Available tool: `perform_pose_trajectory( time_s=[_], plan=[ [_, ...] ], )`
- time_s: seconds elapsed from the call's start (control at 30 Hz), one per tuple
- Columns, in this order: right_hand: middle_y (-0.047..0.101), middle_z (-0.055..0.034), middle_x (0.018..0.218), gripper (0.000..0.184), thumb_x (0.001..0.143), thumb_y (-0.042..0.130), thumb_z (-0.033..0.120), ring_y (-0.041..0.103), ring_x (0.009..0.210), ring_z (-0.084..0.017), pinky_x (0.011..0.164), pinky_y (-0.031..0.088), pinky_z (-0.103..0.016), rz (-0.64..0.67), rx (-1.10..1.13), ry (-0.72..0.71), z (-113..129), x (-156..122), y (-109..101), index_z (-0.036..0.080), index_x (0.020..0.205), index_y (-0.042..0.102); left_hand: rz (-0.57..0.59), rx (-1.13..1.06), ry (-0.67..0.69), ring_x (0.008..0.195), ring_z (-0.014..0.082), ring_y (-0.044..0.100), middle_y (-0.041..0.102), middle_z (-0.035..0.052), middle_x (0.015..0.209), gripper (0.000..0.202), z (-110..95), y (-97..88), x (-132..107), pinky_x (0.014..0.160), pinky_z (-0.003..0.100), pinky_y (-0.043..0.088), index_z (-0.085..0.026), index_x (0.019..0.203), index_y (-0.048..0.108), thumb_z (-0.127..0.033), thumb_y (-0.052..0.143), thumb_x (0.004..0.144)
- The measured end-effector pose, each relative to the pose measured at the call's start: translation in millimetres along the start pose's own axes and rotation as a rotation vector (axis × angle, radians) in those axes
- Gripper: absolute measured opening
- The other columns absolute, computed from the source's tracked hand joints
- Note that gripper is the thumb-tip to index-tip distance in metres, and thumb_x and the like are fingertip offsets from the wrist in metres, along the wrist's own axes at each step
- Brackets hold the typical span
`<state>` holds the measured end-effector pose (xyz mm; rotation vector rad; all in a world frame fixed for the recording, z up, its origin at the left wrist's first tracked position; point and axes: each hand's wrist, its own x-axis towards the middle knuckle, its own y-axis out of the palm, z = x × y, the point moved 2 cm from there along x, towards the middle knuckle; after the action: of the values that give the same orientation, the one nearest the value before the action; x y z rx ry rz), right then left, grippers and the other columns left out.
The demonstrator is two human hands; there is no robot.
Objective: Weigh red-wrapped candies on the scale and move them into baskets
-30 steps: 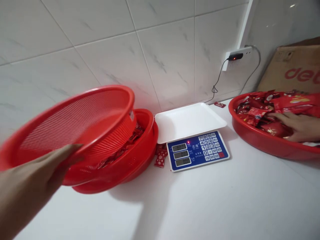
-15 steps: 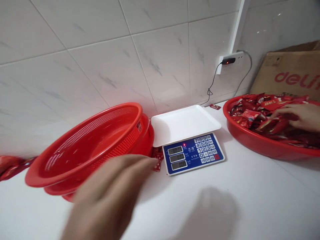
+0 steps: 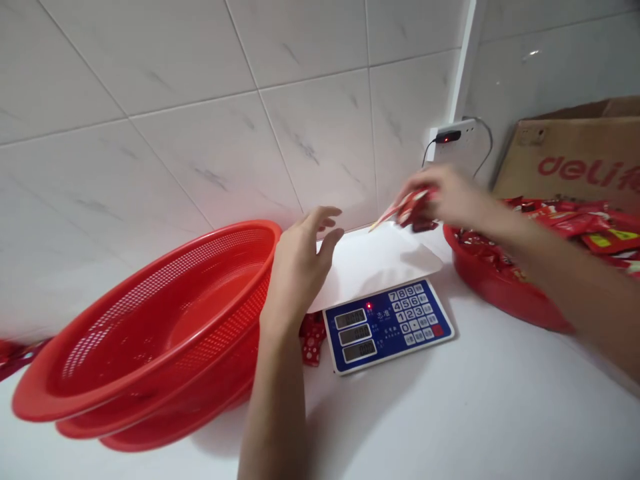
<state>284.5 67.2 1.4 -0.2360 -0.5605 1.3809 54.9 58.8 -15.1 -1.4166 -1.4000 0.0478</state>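
In the head view a digital scale (image 3: pixel 390 323) with a blue keypad and a white tray (image 3: pixel 360 267) stands mid-table. My left hand (image 3: pixel 300 263) is at the tray's left edge, its thumb and fingers apart with nothing between them. Over the tray's right rear part, my right hand (image 3: pixel 440 197) is closed on several red candy packets (image 3: pixel 419 207), blurred by motion. To the right, a red basin (image 3: pixel 495 283) is heaped with similar red packets (image 3: pixel 565 223), partly covered by my right forearm.
Stacked red plastic baskets (image 3: pixel 150 320) stand left of the scale. A red dotted packet (image 3: pixel 313 340) lies between them and the scale. A cardboard box (image 3: pixel 565 153) is behind the basin. A plugged-in adapter (image 3: pixel 447 137) sits in the wall socket.
My right hand has come left out of the basin, carrying red packets to above the tray. My left hand has moved forward and right to the tray's left edge.
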Motion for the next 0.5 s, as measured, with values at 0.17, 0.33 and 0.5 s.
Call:
perform_pose_trajectory(
  time_s=[0.17,0.33,0.5],
  plan=[
    [0.068,-0.0047,0.104,0.042,0.075,0.049,-0.01,0.062,0.06,-0.008,0.057,0.052,-0.023,0.287,-0.19,-0.226,-28,37,96,0.017,0.092,0.076,0.183,0.154,-0.093,0.103,0.0247,0.071,0.077,0.0049,0.109,0.025,11,-2.2,-3,0.086,0.037,0.054,-0.024,0.121,0.067,-0.016,0.064,0.098],
    [0.068,-0.0045,0.112,0.041,0.07,0.069,0.002,0.067,0.1,-0.023,0.09,0.053,-0.034,0.41,-0.381,-0.349,-34,43,84,0.026,0.102,0.079,0.267,0.209,-0.095,0.101,0.0257,0.072,0.077,0.0059,0.111,0.026,11,-0.2,-4,0.084,0.037,0.053,-0.024,0.122,0.067,-0.017,0.061,0.098],
    [0.072,-0.0012,0.119,0.048,0.073,0.073,0.013,0.067,0.108,-0.024,0.093,0.051,-0.037,0.253,-0.521,-0.285,-54,31,-15,0.034,0.116,0.075,0.285,0.204,-0.115,0.097,0.0241,0.071,0.077,0.0044,0.11,0.027,11,1.3,-3,0.08,0.035,0.052,-0.026,0.123,0.067,-0.018,0.065,0.096]
  ],
)
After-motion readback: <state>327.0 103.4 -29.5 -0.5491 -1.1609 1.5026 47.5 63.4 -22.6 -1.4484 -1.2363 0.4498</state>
